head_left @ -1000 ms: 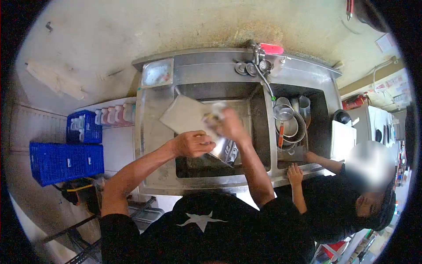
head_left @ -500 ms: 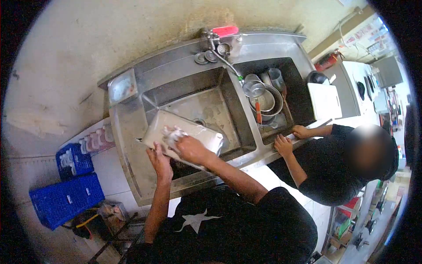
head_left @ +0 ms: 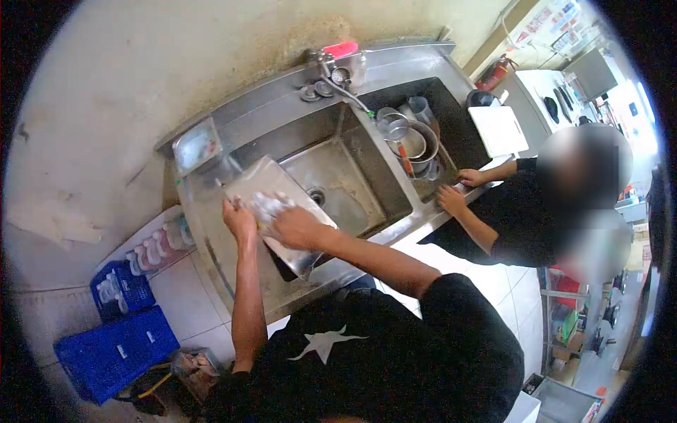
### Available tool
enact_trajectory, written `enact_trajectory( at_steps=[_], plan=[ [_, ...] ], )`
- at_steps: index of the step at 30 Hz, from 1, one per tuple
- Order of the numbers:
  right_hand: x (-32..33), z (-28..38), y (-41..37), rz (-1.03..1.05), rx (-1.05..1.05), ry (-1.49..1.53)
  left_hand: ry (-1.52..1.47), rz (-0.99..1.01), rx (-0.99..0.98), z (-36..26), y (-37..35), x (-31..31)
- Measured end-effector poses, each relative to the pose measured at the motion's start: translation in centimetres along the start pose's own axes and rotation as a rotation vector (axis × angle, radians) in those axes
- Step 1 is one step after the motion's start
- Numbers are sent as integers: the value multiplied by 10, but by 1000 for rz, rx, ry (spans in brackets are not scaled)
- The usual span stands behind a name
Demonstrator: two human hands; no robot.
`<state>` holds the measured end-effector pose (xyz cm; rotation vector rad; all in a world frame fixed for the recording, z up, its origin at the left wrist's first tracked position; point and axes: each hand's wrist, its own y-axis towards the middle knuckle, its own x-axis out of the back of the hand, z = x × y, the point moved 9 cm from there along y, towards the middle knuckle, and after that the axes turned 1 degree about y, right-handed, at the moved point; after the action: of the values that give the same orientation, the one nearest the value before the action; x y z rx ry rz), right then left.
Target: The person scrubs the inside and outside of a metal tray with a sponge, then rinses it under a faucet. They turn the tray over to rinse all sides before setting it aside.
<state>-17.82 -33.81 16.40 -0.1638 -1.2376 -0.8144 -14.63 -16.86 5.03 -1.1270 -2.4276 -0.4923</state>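
A rectangular metal pan (head_left: 262, 176) lies tilted across the left rim of the sink's left basin, with white foam (head_left: 266, 204) on its upper face. My left hand (head_left: 241, 220) grips the pan's left edge, fingers curled at the rim. Pressed onto the foamy face is my right hand (head_left: 297, 227), its fingers bent and partly covered in suds. Whether a sponge or other scrubber lies under those fingers is hidden. Beneath the pan, part of the left basin (head_left: 352, 169) and its drain (head_left: 316, 196) show.
The right basin holds pots (head_left: 429, 146) and a strainer (head_left: 392, 127). A tap (head_left: 345, 92) stands behind. Beside the right basin are a white board (head_left: 497, 130) and a co-worker's hands (head_left: 455, 197) on the sink edge. Blue crates (head_left: 116, 349) sit on the floor at left.
The view has shifted. The pan has turned to a steeper angle, and my right hand has moved over its face. The foam patch looks larger. My left hand still grips the edge.
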Motion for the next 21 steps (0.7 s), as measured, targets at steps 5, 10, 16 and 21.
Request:
enact_trajectory(
  at_steps=[5, 10, 16, 21],
  plan=[
    [-35, -93, 27, -31, -433, 78, 148, 127, -28, -77, -7, 16],
    [-46, -64, 60, 87, -376, 149, 2, 185, -91, -80, 6, -7],
    [-39, -72, -61, -321, -365, 446, 130, 228, 99, -48, 11, 12],
    [-144, -143, -21, -186, -1029, 1237, 408, 201, -67, -38, 25, 48]
  ],
)
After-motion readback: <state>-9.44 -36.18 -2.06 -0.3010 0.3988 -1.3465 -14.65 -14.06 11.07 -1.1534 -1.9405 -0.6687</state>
